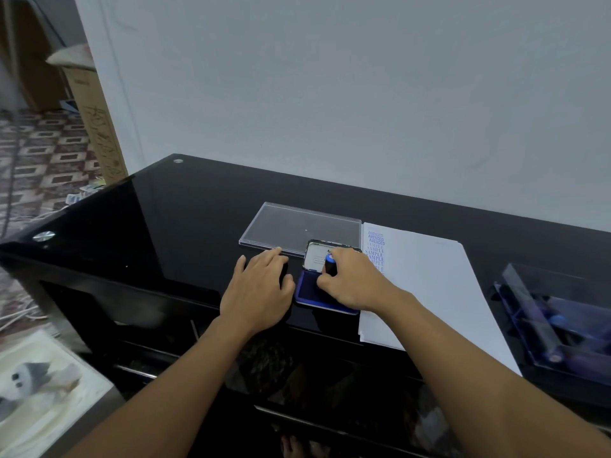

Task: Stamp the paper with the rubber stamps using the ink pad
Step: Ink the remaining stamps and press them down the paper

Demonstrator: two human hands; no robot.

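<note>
A small black rubber stamp with a blue cap (330, 264) stood upright on the dark blue ink pad (307, 287), which sat in its open tin case near the front edge of the glossy black glass table (165, 206). The right hand (355, 280) was closed around the stamp from the right side: the thumb pressed its near side low down, the other fingers (340, 254) curled over its far side, and the blue cap showed between them. The tin's raised lid (315, 256), pale inside with some print, stood just behind the stamp.

Just left of the pad, the left hand (258, 289) lay palm down with its fingers loosely spread over a dark object (284, 269) that showed only at the hand's right edge; whether the hand gripped it could not be told.

To the right of the pad, touching it, lay a white sheet of paper (429, 285) bearing blue stamped words, "AMENDED" and "SAMPLE", in a column near its far left corner. Behind both hands a clear flat plastic lid (297, 226) rested on the table. At the far right stood a clear plastic tray (515, 312) holding blurred blue-tipped items.
</note>
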